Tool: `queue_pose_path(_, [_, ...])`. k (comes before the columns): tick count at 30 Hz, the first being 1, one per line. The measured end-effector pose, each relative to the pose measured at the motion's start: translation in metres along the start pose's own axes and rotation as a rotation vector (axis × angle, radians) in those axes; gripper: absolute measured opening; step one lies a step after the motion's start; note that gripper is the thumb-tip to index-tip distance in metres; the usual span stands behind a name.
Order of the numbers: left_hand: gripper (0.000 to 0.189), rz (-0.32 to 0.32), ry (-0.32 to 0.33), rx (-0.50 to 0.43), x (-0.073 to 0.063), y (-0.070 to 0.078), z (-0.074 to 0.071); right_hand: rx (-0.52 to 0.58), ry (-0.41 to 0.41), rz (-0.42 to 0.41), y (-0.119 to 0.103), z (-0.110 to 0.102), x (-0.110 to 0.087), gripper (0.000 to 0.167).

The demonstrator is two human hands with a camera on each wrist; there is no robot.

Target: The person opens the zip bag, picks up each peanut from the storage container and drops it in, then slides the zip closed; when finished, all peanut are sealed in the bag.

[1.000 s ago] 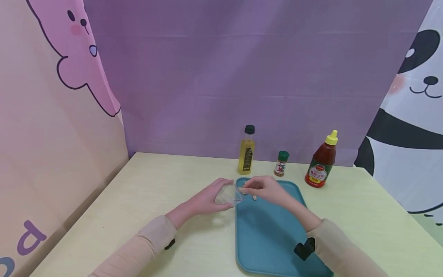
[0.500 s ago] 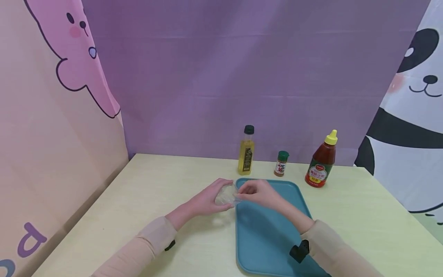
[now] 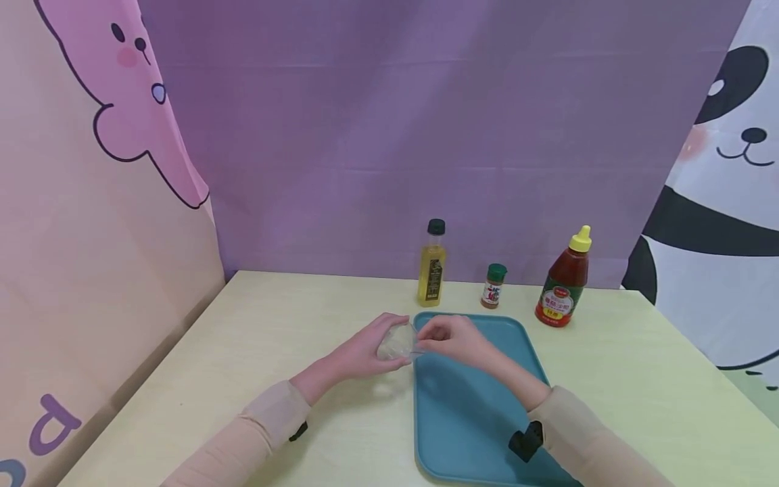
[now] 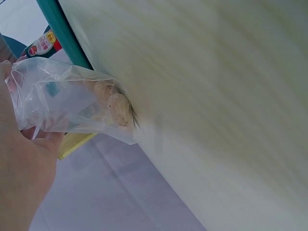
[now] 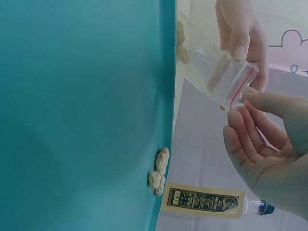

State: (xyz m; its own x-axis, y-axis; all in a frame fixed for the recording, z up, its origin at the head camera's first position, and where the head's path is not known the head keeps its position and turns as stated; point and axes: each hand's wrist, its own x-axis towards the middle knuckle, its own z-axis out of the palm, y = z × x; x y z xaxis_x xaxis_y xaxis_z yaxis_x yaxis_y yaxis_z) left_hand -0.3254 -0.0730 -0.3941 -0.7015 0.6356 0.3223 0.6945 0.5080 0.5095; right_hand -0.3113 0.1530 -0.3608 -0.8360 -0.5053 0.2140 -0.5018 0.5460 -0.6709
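My left hand [image 3: 371,348] holds a clear zip-lock bag [image 5: 230,77] from its left side, over the table beside the tray's far left corner. Peanuts in their shells [image 4: 118,107] lie at the bottom of the bag in the left wrist view. A red line runs along the bag's mouth. My right hand [image 3: 459,341] pinches a corner of that mouth between thumb and fingertips, as the right wrist view shows. On the blue tray [image 3: 475,419], several unshelled peanuts [image 5: 159,173] lie by the rim; in the head view my right hand covers them.
Behind the tray stand an oil bottle [image 3: 432,274], a small green-capped seasoning jar [image 3: 493,287] and a ketchup bottle [image 3: 562,287] with a yellow tip. A purple cloth [image 3: 341,149] hangs along the table's back edge.
My right hand has shifted slightly left and down to the bag's mouth, and its fingers have closed on the corner there. A peanut visible on the tray earlier is now hidden behind it.
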Motion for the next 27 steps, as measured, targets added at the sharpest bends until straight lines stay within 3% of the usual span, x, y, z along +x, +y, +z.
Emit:
queue_pose_path(8, [0.07, 0.015, 0.009, 0.021, 0.001, 0.0, 0.001, -0.005, 0.038, 0.064, 0.004, -0.008, -0.001, 0.018])
queue_pose_path(15, [0.07, 0.0, 0.009, 0.031, 0.001, -0.001, 0.002, 0.003, 0.076, 0.114, 0.025, -0.014, 0.003, 0.022])
queue_pose_path(21, [0.07, -0.02, 0.0, 0.025, 0.001, -0.001, 0.001, -0.095, 0.092, 0.163, 0.041, -0.018, 0.006, 0.019])
queue_pose_path(27, [0.071, -0.036, -0.004, 0.022, 0.001, -0.002, 0.002, -0.163, 0.054, 0.173, 0.052, -0.015, 0.009, 0.017])
